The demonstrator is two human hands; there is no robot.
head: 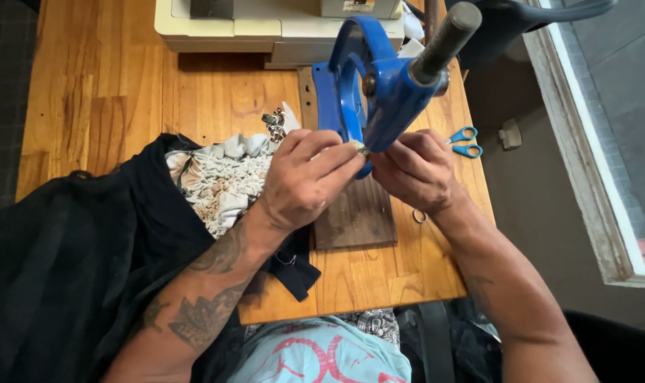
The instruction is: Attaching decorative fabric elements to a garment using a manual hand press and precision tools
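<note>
my left hand (pixel 304 181) and right hand (pixel 414 170) meet under the jaw of the blue press (pixel 365 89), which stands on a dark wooden board (pixel 354 216) on the worktop (pixel 109 92). the left fingers are pinched shut on a small pale piece (pixel 360 147), seemingly cloth with a bit of metal, held right at the press's lower die; what exactly it is i cannot tell. the right hand is curled closed just beside it, fingertips touching the same spot from the right. the press's grey handle (pixel 446 35) sticks up and to the right, far of my hands. left of my left hand lies black cloth (pixel 67 248) with a pale gathered fabric (pixel 219 181) on it, under my forearm. a little heap of metal bits (pixel 274 122) sits just far of that fabric. a metal ring (pixel 419 215) lies on the worktop near my right wrist, and blue scissors (pixel 466 142) lie right of the right hand, by the edge. a beige machine (pixel 265 25) stands at the far side.
</note>
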